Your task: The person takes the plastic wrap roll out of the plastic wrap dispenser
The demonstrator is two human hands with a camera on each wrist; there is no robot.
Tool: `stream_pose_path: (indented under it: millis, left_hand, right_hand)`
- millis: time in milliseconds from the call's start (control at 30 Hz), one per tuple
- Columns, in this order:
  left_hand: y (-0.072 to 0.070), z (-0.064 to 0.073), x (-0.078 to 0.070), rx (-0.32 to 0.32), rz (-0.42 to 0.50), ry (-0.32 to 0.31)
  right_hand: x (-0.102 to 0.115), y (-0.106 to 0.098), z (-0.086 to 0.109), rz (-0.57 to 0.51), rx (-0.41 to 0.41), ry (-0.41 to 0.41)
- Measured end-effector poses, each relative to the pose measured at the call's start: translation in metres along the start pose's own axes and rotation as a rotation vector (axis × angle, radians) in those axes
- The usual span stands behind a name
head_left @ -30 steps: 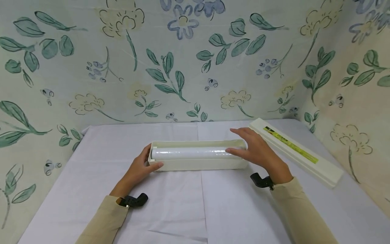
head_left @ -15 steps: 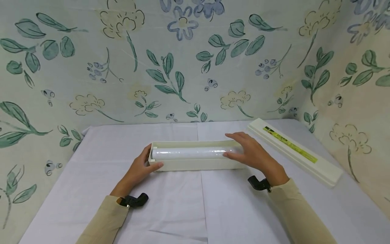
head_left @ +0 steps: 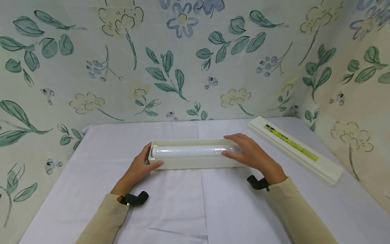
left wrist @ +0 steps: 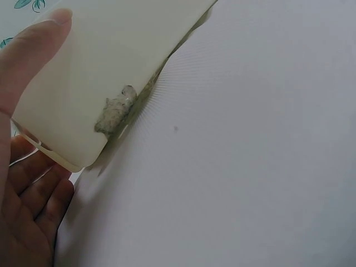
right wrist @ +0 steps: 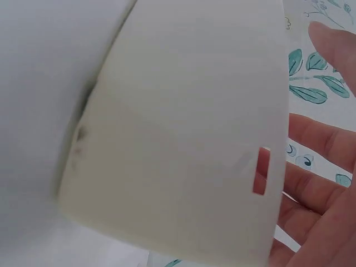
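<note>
A long cream-coloured cling film box (head_left: 195,163) stands uncovered on the table, with a shiny roll of cling film (head_left: 189,150) inside it. At its left end my left hand (head_left: 141,166) grips it, thumb (left wrist: 41,41) on the front wall and fingers round the end. My right hand (head_left: 256,156) is spread over the right end, its thumb near the roll and its fingers by the back wall; it covers that corner. In the right wrist view, the box's outer wall (right wrist: 178,128) has a small slot, with fingers behind it.
The long cream lid (head_left: 295,149), with a yellow-green label, lies slantwise at the right, beyond my right hand. A white cloth (head_left: 170,203) covers the table. Floral fabric (head_left: 182,67) hangs behind and at the sides.
My right hand has shifted slightly left, farther over the right end of the box. My left hand keeps its hold, and the box and lid stay in place.
</note>
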State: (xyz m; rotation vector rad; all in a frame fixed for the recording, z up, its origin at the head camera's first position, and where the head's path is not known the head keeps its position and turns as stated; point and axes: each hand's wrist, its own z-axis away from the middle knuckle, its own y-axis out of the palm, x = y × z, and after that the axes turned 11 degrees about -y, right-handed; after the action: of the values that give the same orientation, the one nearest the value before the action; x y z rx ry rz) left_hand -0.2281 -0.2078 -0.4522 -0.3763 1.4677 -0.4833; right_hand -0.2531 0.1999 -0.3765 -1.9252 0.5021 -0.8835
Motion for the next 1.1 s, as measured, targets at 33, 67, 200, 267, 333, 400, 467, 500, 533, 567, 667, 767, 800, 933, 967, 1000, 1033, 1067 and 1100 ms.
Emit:
stream_pose_path:
  millis: [33, 67, 200, 267, 333, 400, 467, 500, 533, 567, 667, 767, 800, 933, 967, 1000, 1033, 1067, 1100]
  left_hand:
    - [0.0, 0.0, -0.001, 0.001, -0.001, 0.001]
    - [0.0, 0.0, -0.001, 0.001, -0.003, 0.001]
    - [0.002, 0.0, -0.001, -0.002, -0.002, 0.004]
    - [0.002, -0.001, 0.0, -0.003, -0.003, 0.008]
    - [0.003, -0.001, 0.0, -0.006, 0.0, 0.009]
    - [0.002, -0.002, 0.0, -0.007, 0.0, 0.016]
    - [0.002, -0.002, 0.0, -0.011, 0.005, 0.016]
    - [0.002, -0.002, 0.0, -0.01, 0.005, 0.017]
    - [0.002, -0.002, 0.001, -0.01, 0.002, 0.016]
    - [0.002, -0.002, 0.001, -0.007, 0.002, 0.015]
    - [0.002, -0.002, 0.001, 0.002, -0.004, 0.009]
    - [0.003, -0.002, 0.001, 0.004, -0.004, 0.016]
    - [0.003, -0.002, 0.0, 0.001, -0.003, 0.019]
    - [0.002, -0.002, -0.001, -0.008, -0.003, 0.022]
    - [0.002, -0.002, -0.001, -0.007, -0.004, 0.021]
    - [0.002, -0.002, -0.001, -0.007, -0.005, 0.018]
    - [0.001, -0.002, -0.001, -0.004, -0.007, 0.016]
    - [0.001, -0.002, -0.001, -0.002, -0.007, 0.014]
    - [0.001, -0.001, -0.001, 0.0, -0.005, 0.012]
  right_hand:
    - [-0.001, 0.0, 0.0, 0.002, 0.0, -0.001]
    - [-0.001, 0.0, 0.0, 0.004, 0.002, -0.001]
    - [-0.002, 0.002, -0.001, 0.007, 0.014, 0.01]
    - [-0.002, 0.002, -0.001, 0.009, 0.02, 0.011]
    - [-0.003, 0.002, -0.001, 0.006, 0.022, 0.007]
    - [-0.005, 0.002, -0.002, -0.002, 0.024, -0.004]
    - [-0.008, 0.004, -0.002, -0.015, 0.029, -0.011]
    - [-0.009, 0.004, -0.002, -0.024, 0.032, -0.013]
    - [-0.01, 0.005, -0.002, -0.033, 0.036, -0.016]
    - [-0.012, 0.006, -0.002, -0.037, 0.042, -0.016]
    - [-0.014, 0.009, 0.0, -0.045, 0.053, -0.011]
    - [-0.016, 0.011, 0.0, -0.052, 0.057, -0.006]
    - [-0.017, 0.011, 0.0, -0.06, 0.055, -0.002]
    - [-0.018, 0.011, -0.001, -0.098, 0.055, 0.012]
    - [-0.018, 0.011, -0.001, -0.108, 0.055, 0.016]
    - [-0.019, 0.011, -0.001, -0.116, 0.056, 0.021]
    - [-0.019, 0.012, -0.001, -0.121, 0.058, 0.022]
    - [-0.019, 0.012, -0.001, -0.123, 0.06, 0.024]
    - [-0.02, 0.012, 0.0, -0.122, 0.061, 0.023]
